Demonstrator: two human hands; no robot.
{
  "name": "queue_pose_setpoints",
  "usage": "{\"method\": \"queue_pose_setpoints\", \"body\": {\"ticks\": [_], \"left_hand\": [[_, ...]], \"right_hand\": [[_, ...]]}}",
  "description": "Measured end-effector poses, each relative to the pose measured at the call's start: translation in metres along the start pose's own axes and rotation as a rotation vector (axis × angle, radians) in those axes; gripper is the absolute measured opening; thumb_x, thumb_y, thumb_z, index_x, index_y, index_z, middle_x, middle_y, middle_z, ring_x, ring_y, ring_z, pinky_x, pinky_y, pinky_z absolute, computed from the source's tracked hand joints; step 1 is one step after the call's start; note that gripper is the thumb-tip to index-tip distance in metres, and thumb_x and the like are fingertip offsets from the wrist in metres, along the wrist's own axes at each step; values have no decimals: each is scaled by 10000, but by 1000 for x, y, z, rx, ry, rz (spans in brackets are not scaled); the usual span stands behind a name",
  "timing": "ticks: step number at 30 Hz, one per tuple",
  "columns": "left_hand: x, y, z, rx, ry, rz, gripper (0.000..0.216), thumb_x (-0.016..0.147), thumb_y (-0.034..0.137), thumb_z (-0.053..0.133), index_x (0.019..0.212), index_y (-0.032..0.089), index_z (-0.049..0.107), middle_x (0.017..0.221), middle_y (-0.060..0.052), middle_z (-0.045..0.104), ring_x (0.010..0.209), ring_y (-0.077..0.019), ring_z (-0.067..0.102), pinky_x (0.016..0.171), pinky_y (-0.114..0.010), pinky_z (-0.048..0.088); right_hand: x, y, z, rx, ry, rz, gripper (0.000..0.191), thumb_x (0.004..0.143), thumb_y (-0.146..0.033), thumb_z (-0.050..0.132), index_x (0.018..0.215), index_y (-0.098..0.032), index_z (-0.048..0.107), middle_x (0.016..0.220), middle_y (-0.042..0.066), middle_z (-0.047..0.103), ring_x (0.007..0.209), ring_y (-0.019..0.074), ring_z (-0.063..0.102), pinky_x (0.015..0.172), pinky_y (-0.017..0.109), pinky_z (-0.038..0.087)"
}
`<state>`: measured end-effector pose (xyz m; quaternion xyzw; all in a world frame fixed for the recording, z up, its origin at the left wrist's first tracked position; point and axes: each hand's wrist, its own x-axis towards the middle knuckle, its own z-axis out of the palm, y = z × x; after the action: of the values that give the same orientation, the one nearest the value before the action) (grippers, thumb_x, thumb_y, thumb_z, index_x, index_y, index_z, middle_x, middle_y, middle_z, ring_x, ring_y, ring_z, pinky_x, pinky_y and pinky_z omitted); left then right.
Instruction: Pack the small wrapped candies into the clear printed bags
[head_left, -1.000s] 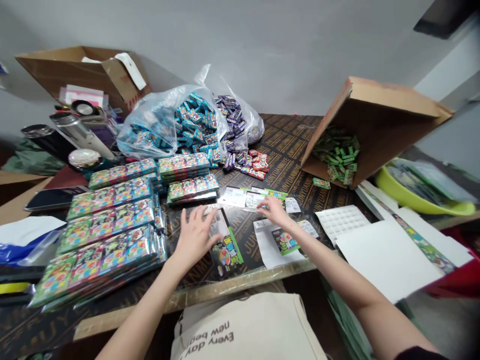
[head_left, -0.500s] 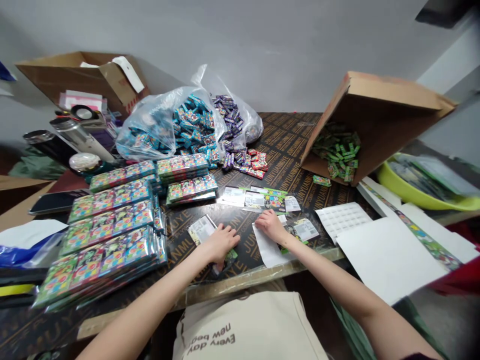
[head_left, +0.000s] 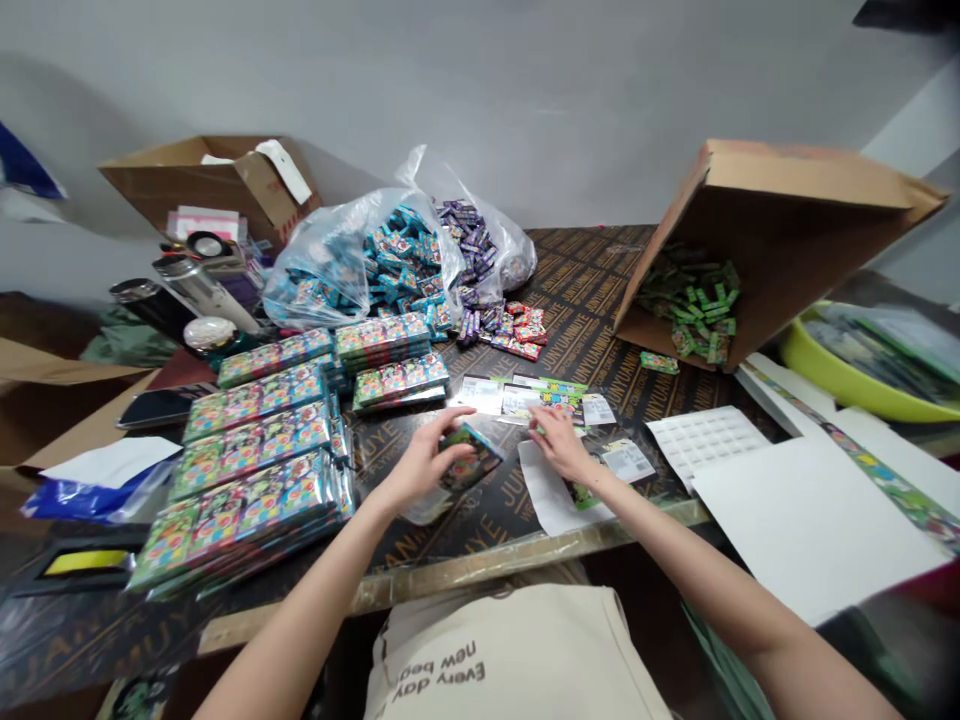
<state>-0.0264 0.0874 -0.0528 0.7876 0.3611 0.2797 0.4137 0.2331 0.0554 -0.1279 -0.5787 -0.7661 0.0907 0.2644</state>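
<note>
My left hand is closed on a small colourful clear packet, lifted a little above the dark table. My right hand reaches beside it, fingers curved over a white sheet and near flat printed cards; whether it holds anything is unclear. Stacks of filled colourful packs lie to the left of my left hand.
At the back stand clear bags of blue and purple small boxes, red ones loose. A tipped cardboard box spills green boxes. A yellow basin, white sheets, metal flasks and another carton surround the work area.
My left hand has picked the packet up off the table and raised it. My right hand shifted slightly forward toward it. The view moved a little to the left.
</note>
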Motion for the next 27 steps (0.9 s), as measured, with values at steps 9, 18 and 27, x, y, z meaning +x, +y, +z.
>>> {"method": "queue_pose_setpoints", "body": {"ticks": [9,18,27], "left_hand": [[-24,-8,26,-241,328,-100,224,748,269,597,948,172,581,936,-52,604,863,-171,571,735,-284,465],[-23,15,16,28,308,75,148,750,232,616,883,204,673,804,-40,591,773,-165,561,704,-297,453],[-24,8,17,111,306,154,129,769,197,591,867,209,674,841,-45,587,777,-147,559,707,-276,453]], "right_hand": [[26,-92,-21,966,83,186,400,770,-325,592,1135,-233,457,870,35,627,808,167,603,727,302,477],[19,-102,-23,980,165,223,396,728,-254,629,1097,-233,489,766,8,629,718,158,609,695,306,492],[15,-99,-29,876,54,140,347,802,-278,555,1138,-231,482,822,33,649,795,175,617,752,326,474]]}}
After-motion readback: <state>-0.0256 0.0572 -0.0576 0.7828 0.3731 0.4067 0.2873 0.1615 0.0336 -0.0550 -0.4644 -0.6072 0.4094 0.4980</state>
